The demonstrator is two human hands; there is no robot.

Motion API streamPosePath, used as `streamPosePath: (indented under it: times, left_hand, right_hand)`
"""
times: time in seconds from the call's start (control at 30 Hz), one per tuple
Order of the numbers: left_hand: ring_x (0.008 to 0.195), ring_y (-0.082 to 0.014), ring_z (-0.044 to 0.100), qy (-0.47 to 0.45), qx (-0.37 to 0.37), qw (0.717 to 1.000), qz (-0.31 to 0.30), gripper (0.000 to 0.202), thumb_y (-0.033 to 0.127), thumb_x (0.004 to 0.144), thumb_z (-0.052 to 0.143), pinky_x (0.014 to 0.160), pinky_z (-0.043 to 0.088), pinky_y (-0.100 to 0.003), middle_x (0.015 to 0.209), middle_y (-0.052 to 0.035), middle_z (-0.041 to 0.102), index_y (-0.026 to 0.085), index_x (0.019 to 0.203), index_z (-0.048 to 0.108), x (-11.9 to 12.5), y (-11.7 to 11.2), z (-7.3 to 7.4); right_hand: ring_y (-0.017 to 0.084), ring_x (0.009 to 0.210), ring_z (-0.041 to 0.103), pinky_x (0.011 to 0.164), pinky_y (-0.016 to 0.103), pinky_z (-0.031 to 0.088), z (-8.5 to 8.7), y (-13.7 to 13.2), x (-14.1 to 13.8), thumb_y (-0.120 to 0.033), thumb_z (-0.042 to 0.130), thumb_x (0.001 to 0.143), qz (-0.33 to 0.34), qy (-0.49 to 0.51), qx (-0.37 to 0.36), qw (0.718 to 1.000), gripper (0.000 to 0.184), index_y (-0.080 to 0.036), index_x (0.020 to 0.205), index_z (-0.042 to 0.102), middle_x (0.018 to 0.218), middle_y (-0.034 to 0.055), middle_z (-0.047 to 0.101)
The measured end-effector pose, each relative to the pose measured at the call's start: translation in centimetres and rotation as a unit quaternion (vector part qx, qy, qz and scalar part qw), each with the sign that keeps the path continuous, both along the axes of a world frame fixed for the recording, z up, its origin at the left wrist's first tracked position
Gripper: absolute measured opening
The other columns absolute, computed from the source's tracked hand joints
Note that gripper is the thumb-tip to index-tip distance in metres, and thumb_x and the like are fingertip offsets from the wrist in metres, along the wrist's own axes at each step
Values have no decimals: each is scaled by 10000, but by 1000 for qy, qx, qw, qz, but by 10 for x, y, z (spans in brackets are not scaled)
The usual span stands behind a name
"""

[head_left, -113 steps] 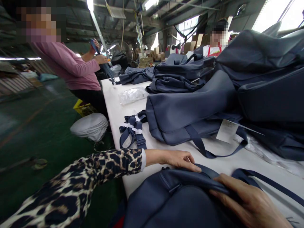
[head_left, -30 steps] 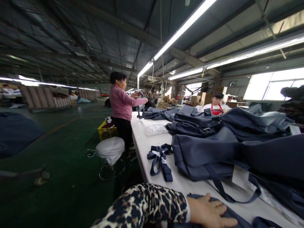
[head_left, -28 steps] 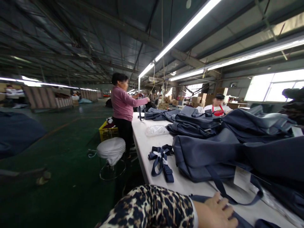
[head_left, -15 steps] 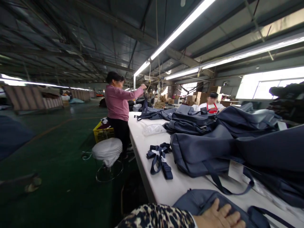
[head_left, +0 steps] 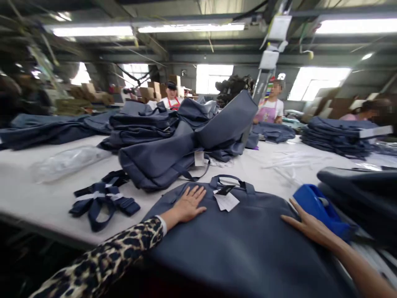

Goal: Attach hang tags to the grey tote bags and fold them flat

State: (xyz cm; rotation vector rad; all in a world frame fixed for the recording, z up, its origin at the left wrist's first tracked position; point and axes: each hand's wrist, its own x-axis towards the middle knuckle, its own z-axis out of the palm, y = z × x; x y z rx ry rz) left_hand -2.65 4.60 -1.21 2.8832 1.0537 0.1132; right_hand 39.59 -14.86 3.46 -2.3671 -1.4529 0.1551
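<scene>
Head view. A navy fabric tote bag [head_left: 235, 248] is laid flat on the white worktop [head_left: 46, 203] and fills the foreground at 6 o'clock of the frame. Both hands are open, palms down and fingers spread, and nothing is gripped.

The left hand [head_left: 190, 204] is placed flat on the bag at its 10 o'clock, with a leopard-print sleeve [head_left: 102, 256] entering from 7 o'clock of the frame. The right hand [head_left: 310, 225] is laid on the bag at its 2 o'clock, and its bare forearm enters from 4 o'clock. A blue plastic object [head_left: 321, 213] of uncertain kind is seen just beside the right hand; contact cannot be determined.

The bag's handle loop [head_left: 228, 182] stands at its 12 o'clock, and a white hang tag [head_left: 226, 201] lies just below it on the bag. A bundle of navy webbing straps [head_left: 104, 200] bound with white bands is noted at the bag's 9 o'clock. A clear plastic bag [head_left: 68, 164] lies beyond it. A heap of navy bags [head_left: 186, 136] is piled at 12 o'clock. Dark folded bags [head_left: 353, 186] are placed at 3 o'clock, and a folded navy stack [head_left: 338, 136] at 2 o'clock. Beyond the heap, a co-worker in a red apron [head_left: 171, 99] is seen at 11 o'clock and a co-worker in a pink apron [head_left: 269, 109] at 1 o'clock.
</scene>
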Motion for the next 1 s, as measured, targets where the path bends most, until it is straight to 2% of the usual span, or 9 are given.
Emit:
streamPosePath:
  times: [0.13,0.3,0.37,0.47,0.6,0.7,0.8,0.87,1.0]
  left_hand:
    - [1513,-277,156,21,6,997,-79,710,593,976,359,1214,96,-497,1635,-75,200,228,1567,212,-24,32,8]
    - [1501,-287,205,54,21,991,-125,653,527,956,458,1205,79,-539,1603,-86,293,249,1531,326,-25,65,20]
    - [1492,-324,224,47,40,993,-96,622,456,938,513,1191,86,-586,1581,-131,334,218,1500,395,-2,54,27]
    - [1500,-272,215,-4,56,992,-111,547,369,998,394,1203,139,-552,1612,-115,275,237,1525,331,55,5,34]
    - [1487,-236,251,-160,-64,964,-203,573,461,1003,407,1217,174,-498,1608,-93,292,254,1527,301,137,-63,34]
    - [1437,-273,337,-170,-124,944,-254,647,490,947,541,1213,147,-528,1541,-116,407,242,1507,334,178,-81,36]
    - [1199,-267,537,-204,-157,926,-277,574,487,826,718,1104,348,-463,1261,-96,625,216,1303,550,194,-79,41]
    - [998,-234,579,-231,-174,921,-260,456,479,757,787,920,453,-377,1034,-54,654,192,1073,625,193,-76,45]
    - [837,-185,535,-225,-211,920,-240,295,433,802,751,760,413,-303,850,-3,602,184,858,604,183,-75,52]
  right_hand:
    - [349,1396,408,1139,446,358,8,-44,-53,-751,581,709,7,158,2,987,1057,-147,1534,312,1529,161,419]
    - [305,1423,374,1166,428,317,-15,-80,-118,-735,580,745,-50,262,95,959,1043,-128,1535,272,1563,166,362]
    - [306,1359,463,1132,435,360,-19,-82,-129,-688,620,750,-52,275,117,953,940,-161,1485,363,1489,157,475]
    - [297,1242,570,1071,432,418,-17,-83,-133,-607,665,764,-50,284,123,950,805,-195,1417,437,1354,127,601]
    - [287,1195,600,1040,433,439,-14,-86,-137,-480,686,784,-59,263,124,955,755,-219,1434,404,1322,112,620]
    - [292,1257,560,1066,454,422,-20,-90,-146,-371,667,804,-46,213,145,965,728,-229,1459,384,1385,119,576]
    - [299,1314,509,1098,483,398,-22,-96,-152,-324,645,815,-35,190,166,967,726,-220,1482,376,1455,131,515]
    - [287,1329,492,1112,470,389,-18,-104,-151,-368,652,832,-23,237,172,956,716,-245,1485,385,1473,106,501]
    - [241,1120,622,958,379,499,-11,-121,-130,-556,519,926,-45,398,177,899,511,-279,1355,539,1252,60,653]
